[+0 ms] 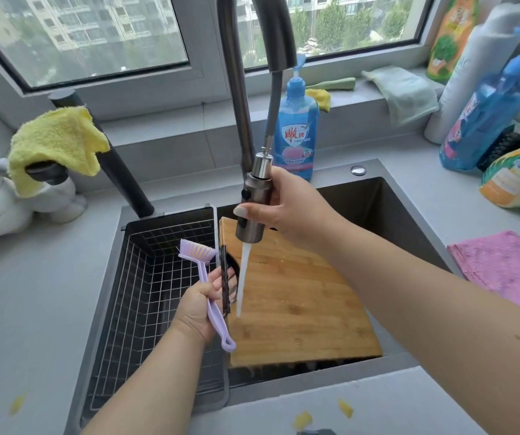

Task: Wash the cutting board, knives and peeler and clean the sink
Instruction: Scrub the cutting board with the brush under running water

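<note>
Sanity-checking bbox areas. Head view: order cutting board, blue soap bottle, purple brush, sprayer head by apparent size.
1. cutting board, clearly largest
2. blue soap bottle
3. purple brush and sprayer head: similar extent, both partly covered by hands, so unranked.

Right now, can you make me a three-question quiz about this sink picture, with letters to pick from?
1. Where is the cutting board?
A. on the windowsill
B. propped in the sink
C. inside the wire basket

2. What colour is the dish brush?
A. purple
B. red
C. black

3. What is the spray head doing?
A. it is off
B. it hangs untouched
C. it pours water while held

Answers: 1 B, the board leans across the sink basin. 2 A, its handle in the left hand is pale purple. 3 C, the right hand grips it and a stream falls.
</note>
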Available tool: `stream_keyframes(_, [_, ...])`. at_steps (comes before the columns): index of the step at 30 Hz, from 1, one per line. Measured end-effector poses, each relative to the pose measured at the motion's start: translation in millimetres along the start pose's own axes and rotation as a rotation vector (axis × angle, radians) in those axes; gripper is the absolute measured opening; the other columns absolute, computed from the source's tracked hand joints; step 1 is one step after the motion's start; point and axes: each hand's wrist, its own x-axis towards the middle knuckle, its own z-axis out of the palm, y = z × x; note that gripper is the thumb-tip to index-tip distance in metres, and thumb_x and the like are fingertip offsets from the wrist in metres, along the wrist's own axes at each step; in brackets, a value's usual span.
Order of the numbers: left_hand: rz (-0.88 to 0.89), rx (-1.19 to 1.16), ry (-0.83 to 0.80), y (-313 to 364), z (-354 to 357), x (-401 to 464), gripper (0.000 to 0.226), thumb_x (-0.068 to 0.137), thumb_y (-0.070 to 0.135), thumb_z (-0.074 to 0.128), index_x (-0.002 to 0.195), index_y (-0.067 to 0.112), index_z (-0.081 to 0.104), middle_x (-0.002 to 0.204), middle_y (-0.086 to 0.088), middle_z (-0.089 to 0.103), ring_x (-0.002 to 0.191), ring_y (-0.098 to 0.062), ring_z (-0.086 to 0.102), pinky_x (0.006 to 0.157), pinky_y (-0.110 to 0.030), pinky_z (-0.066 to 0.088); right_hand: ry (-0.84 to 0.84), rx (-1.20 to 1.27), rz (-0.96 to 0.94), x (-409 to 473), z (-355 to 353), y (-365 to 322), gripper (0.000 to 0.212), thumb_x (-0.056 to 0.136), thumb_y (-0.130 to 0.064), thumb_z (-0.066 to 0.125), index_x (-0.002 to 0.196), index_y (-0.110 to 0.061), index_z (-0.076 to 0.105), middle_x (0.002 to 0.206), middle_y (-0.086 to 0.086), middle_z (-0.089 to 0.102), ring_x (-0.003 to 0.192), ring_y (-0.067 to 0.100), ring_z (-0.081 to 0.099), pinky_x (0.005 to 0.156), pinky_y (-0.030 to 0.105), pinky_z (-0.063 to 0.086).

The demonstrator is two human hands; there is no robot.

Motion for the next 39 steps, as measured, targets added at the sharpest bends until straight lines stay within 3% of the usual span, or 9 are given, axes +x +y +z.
stream_keyframes(5, [-0.017,-0.02,0.003,0,-1,2,0.079,0.059,-0.007,0.027,0.136,-0.002,0.044,0.126,-0.019,0.061,0.112,-0.031,0.062,0.075,-0.041,0.06,0.034,-0.057,0.009,19,0,8,0.039,0.077,-0.028,0.078,0.107,-0.021,0.054,0.1,-0.003,0.067,0.097,0.015,0.064,0.092,0.04,0.053])
stream_keyframes(7, [-0.019,-0.015,0.006,0,-2,2,0.079,0.06,-0.007,0.027,0.136,-0.002,0.044,0.127,-0.019,0.061,0.113,-0.03,0.062,0.079,-0.042,0.059,0.045,-0.074,-0.002,26,0,10,0.039,0.077,-0.027,0.079,0.106,-0.022,0.053,0.101,-0.002,0.067,0.098,0.016,0.064,0.092,0.041,0.052])
stream_keyframes(15, [-0.007,-0.006,0.009,-1,-1,1,0.077,0.058,-0.008,0.028,0.133,-0.002,0.047,0.119,-0.017,0.066,0.104,-0.026,0.066,0.069,-0.035,0.061,0.088,-0.061,-0.06,52,9,15,0.036,0.077,-0.025,0.079,0.102,-0.024,0.053,0.096,-0.008,0.064,0.097,0.015,0.062,0.092,0.04,0.052])
stream_keyframes(19, [-0.006,-0.011,0.01,-1,0,1,0.078,0.058,-0.008,0.028,0.134,-0.003,0.047,0.122,-0.018,0.063,0.106,-0.028,0.064,0.072,-0.036,0.061,0.116,-0.114,-0.077,60,7,19,0.037,0.079,-0.026,0.076,0.108,-0.018,0.054,0.099,-0.005,0.063,0.096,0.011,0.058,0.087,0.026,0.049])
stream_keyframes(21, [-0.004,-0.016,-0.002,0,1,0,0.076,0.058,-0.008,0.028,0.131,-0.004,0.048,0.113,-0.017,0.067,0.096,-0.026,0.069,0.066,-0.035,0.06,0.127,-0.128,-0.081,61,3,20,0.039,0.08,-0.023,0.076,0.111,-0.014,0.055,0.101,-0.001,0.065,0.094,0.01,0.057,0.077,0.009,0.043])
stream_keyframes(24, [-0.01,-0.02,-0.009,0,2,-1,0.072,0.058,-0.009,0.027,0.126,-0.004,0.051,0.103,-0.014,0.071,0.088,-0.024,0.072,0.064,-0.034,0.059,0.145,-0.163,-0.078,64,-3,21,0.04,0.081,-0.024,0.075,0.113,-0.013,0.055,0.102,-0.001,0.065,0.091,0.009,0.057,0.061,0.001,0.041])
stream_keyframes(27, [-0.011,-0.021,-0.009,0,3,-2,0.07,0.058,-0.008,0.028,0.123,-0.004,0.052,0.1,-0.014,0.073,0.087,-0.024,0.073,0.063,-0.034,0.059,0.123,-0.14,-0.081,66,0,19,0.04,0.08,-0.025,0.076,0.112,-0.014,0.055,0.099,-0.005,0.063,0.094,0.009,0.057,0.069,0.005,0.041])
stream_keyframes(32, [-0.015,-0.009,0.0,1,4,-3,0.069,0.058,-0.008,0.028,0.123,-0.003,0.052,0.101,-0.014,0.073,0.089,-0.024,0.073,0.064,-0.035,0.06,0.1,-0.037,-0.078,66,10,17,0.038,0.079,-0.022,0.077,0.108,-0.015,0.055,0.099,-0.003,0.063,0.1,0.016,0.06,0.09,0.036,0.052])
stream_keyframes(39, [-0.01,-0.004,-0.009,1,5,-4,0.068,0.059,-0.008,0.029,0.122,-0.002,0.053,0.101,-0.014,0.073,0.089,-0.024,0.073,0.066,-0.036,0.06,0.054,-0.158,-0.077,59,-4,20,0.035,0.078,-0.023,0.078,0.101,-0.021,0.052,0.091,-0.01,0.06,0.094,0.012,0.059,0.085,0.024,0.048])
